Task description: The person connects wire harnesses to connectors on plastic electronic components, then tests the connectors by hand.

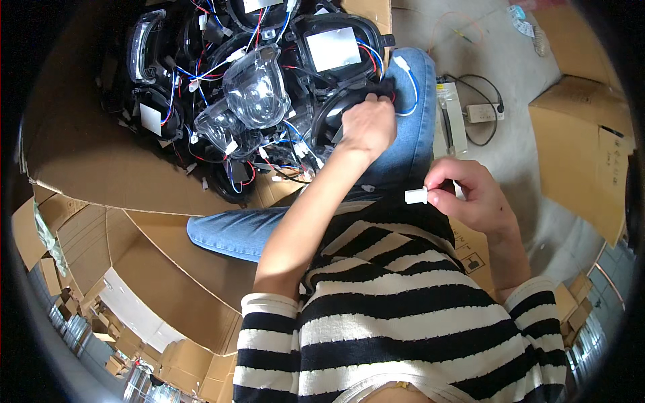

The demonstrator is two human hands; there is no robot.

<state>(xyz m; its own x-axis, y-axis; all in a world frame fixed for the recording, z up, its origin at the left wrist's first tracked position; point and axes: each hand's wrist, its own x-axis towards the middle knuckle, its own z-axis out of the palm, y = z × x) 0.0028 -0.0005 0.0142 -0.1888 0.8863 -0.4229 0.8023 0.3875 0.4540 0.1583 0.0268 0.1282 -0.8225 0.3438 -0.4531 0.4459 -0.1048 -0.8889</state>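
Observation:
My left hand [369, 126] is closed at the edge of a black lamp unit [330, 119] by my right thigh; its fingertips are partly hidden there. In front of my body, my right hand [474, 195] pinches a small white plastic connector [415, 196] between thumb and forefinger. A white plug [401, 62] on blue and white wires lies over my jeans, close beyond the left hand. Next to that hand is a heap of black lamp units with clear lenses [255, 87], red, blue and white wires, and white plugs.
A large cardboard box [87, 161] holds the lamp heap. On the floor to the right lie a white power adapter [482, 113] with a black cable and a pale narrow box [451, 124]. Another carton [578, 154] stands at the far right.

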